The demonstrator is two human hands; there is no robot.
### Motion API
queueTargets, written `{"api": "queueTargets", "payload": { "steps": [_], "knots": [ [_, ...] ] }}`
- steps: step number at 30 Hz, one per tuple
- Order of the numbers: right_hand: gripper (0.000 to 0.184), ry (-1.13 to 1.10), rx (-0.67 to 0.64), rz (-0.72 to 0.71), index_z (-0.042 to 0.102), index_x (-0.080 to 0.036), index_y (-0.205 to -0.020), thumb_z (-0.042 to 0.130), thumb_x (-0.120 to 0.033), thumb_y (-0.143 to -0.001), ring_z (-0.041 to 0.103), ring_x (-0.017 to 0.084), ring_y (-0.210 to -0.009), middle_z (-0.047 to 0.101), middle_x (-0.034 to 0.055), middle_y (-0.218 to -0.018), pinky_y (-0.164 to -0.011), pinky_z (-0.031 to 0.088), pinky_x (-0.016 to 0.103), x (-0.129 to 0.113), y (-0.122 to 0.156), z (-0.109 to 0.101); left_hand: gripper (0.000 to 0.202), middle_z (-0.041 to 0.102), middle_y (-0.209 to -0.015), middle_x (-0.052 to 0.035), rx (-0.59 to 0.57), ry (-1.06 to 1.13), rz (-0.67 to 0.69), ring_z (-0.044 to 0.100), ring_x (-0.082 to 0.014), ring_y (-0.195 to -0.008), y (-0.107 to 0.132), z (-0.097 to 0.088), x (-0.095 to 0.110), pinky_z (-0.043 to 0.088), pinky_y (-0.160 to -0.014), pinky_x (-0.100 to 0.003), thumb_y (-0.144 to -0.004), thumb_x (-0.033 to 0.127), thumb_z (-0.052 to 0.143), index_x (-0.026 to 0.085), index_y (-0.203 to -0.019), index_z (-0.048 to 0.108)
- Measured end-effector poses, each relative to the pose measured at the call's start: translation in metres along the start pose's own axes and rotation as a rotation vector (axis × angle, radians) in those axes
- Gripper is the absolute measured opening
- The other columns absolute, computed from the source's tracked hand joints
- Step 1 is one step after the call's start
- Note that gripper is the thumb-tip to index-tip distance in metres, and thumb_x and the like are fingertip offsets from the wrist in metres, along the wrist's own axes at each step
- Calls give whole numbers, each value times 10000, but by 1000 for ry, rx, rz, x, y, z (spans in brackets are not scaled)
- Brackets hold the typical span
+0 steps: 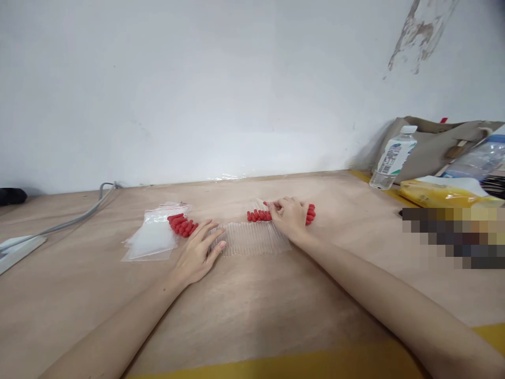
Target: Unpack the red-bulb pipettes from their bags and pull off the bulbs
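Note:
A row of thin clear tubes [252,239] lies side by side on the brown-covered table. Small red bulb-like pieces [258,215] line the far side of this row, and more red pieces [311,214] show to the right. My left hand [199,252] rests with fingers spread over the left end of the tubes. Beside it lies another cluster of red pieces [182,225], on the edge of some clear zip bags [154,237]. At the row's far right, my right hand [291,216] has thumb and fingers closed around a red piece, mostly hidden by the fingers.
On the right stand a water bottle [393,158] and a grey-beige bag [428,145], with a yellow packet [445,192] in front. A grey cable [74,217] runs to a white power strip [23,250] at left. A white wall [197,95] borders the table's back.

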State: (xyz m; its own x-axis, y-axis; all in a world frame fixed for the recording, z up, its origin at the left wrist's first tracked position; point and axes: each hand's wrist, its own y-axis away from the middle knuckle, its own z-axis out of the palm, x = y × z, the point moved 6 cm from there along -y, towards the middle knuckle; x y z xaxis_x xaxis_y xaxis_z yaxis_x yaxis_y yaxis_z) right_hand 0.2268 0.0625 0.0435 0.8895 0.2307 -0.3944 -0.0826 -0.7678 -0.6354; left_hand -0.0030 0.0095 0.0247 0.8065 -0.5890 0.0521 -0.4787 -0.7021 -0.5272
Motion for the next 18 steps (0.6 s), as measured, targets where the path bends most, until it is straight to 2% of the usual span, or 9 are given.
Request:
{"api": "queueTargets", "payload": {
  "steps": [4,7,10,14,18],
  "knots": [
    [238,-201,95,-115,614,-200,-841,428,-348,-859,524,177,-788,646,27,-804,-771,262,346,10,16,-29,401,464,-1248,-95,47,8,7,367,-243,-1219,-2,-4,3,369,-978,-439,-865,324,426,196,-1245,432],
    [174,-270,40,-285,602,-193,-903,474,-291,-839,518,172,-763,641,33,-808,-775,286,345,13,36,-44,401,391,-1317,-109,224,-6,16,386,-242,-1207,-4,-17,12,373,-975,-421,-847,269,472,201,-1241,440],
    [131,-301,-20,-405,609,-202,-890,513,-254,-818,495,162,-715,618,17,-716,-747,291,342,9,54,-53,382,426,-1299,-107,347,-37,123,401,-243,-1201,-5,-25,34,372,-973,-418,-821,200,517,210,-1201,486],
    [92,-335,-58,-483,616,-209,-846,538,-217,-797,490,164,-716,601,3,-650,-741,281,350,-1,68,-55,375,519,-1231,-110,310,-117,308,435,-251,-1179,-4,-21,67,371,-966,-436,-803,183,551,192,-1176,515],
    [98,-368,-79,-545,622,-225,-825,538,-185,-792,499,159,-745,640,-5,-705,-760,273,354,-10,75,-53,222,624,-1092,-79,280,-178,402,525,-243,-1089,-3,-15,87,382,-957,-442,-809,199,556,164,-1022,606]
  ]
}}
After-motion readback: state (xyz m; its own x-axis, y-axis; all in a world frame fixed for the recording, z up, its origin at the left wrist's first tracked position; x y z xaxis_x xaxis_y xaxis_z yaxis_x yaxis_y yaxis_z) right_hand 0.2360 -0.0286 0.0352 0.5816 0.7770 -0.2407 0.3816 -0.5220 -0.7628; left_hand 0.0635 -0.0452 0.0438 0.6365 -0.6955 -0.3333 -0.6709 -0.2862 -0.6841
